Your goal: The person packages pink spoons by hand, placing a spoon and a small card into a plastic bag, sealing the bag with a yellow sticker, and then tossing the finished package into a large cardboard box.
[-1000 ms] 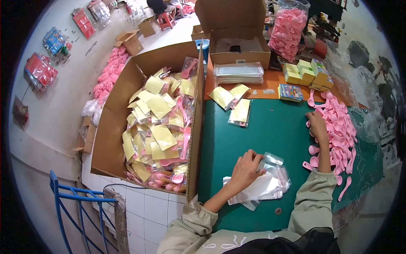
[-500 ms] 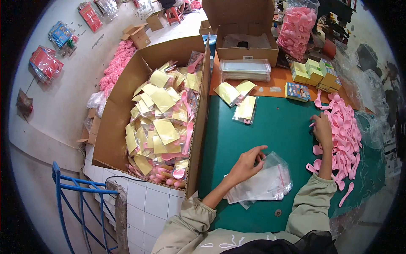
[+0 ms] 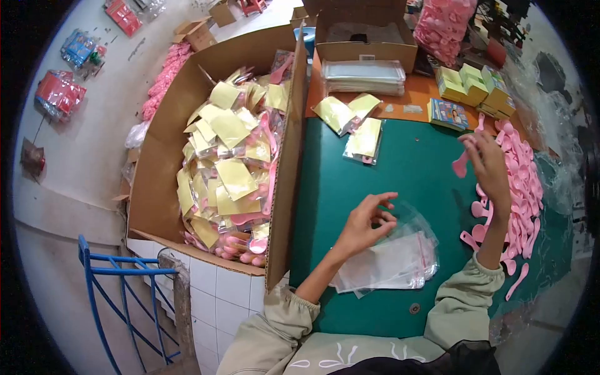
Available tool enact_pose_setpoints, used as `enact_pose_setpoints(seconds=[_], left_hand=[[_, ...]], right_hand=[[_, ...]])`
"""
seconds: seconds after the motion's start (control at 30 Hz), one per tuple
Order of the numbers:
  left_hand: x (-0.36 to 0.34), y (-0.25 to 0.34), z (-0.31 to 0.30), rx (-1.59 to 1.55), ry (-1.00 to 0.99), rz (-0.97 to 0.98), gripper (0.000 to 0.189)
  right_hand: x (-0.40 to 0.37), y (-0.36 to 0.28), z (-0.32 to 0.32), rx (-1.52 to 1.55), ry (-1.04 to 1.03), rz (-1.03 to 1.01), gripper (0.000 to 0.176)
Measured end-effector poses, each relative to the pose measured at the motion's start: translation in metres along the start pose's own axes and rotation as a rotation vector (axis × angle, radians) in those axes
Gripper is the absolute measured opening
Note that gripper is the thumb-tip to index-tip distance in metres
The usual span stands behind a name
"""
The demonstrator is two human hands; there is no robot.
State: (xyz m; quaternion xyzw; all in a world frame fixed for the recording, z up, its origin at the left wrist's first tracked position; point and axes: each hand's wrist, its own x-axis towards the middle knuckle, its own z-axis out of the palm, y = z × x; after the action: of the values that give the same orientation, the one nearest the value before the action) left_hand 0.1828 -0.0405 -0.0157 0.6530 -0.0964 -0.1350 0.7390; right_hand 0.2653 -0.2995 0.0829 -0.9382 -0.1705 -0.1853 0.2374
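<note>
My right hand (image 3: 489, 164) is closed on a pink spoon (image 3: 460, 166), whose bowl hangs down toward the left. Beside that hand lies a big heap of pink spoons (image 3: 519, 181). My left hand (image 3: 367, 224) hovers over the upper left of a stack of clear plastic bags (image 3: 390, 265), its fingers bent and apart. Whether a fingertip touches the see-through top bag is hard to tell. Farther back on the green table mat (image 3: 350, 312) lie 3 filled packets (image 3: 364, 139) with pale yellow cards.
At left stands a large cardboard box (image 3: 284, 187) full of packed spoons and cards. Behind the mat are a stack of clear bags (image 3: 362, 78), an open carton (image 3: 369, 53), card stacks (image 3: 465, 87), printed cards (image 3: 447, 114) and a bag of spoons (image 3: 444, 28).
My right hand has lifted from the edge of the spoon heap with a pink spoon in its fingers. My left hand stays over the bags. The whole view has shifted slightly.
</note>
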Motion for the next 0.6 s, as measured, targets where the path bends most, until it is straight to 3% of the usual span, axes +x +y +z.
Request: enact_pose_setpoints(seconds=[0.1,0.23,0.33,0.6], left_hand=[[0.007,-0.017,-0.008,0.067,-0.087,-0.013,0.032],[0.015,-0.013,-0.003,-0.035,-0.071,-0.012,0.022],[0.013,-0.009,-0.006,-0.235,-0.105,-0.149,0.021],[0.013,-0.003,-0.007,-0.232,-0.039,-0.157,0.026]], right_hand=[[-0.005,-0.015,0.003,0.356,-0.176,0.148,0.017],[-0.011,-0.039,0.016,0.539,-0.187,0.195,0.015],[-0.011,-0.051,0.016,0.453,-0.077,0.167,0.016],[-0.015,-0.063,0.022,0.599,-0.102,0.198,0.017]])
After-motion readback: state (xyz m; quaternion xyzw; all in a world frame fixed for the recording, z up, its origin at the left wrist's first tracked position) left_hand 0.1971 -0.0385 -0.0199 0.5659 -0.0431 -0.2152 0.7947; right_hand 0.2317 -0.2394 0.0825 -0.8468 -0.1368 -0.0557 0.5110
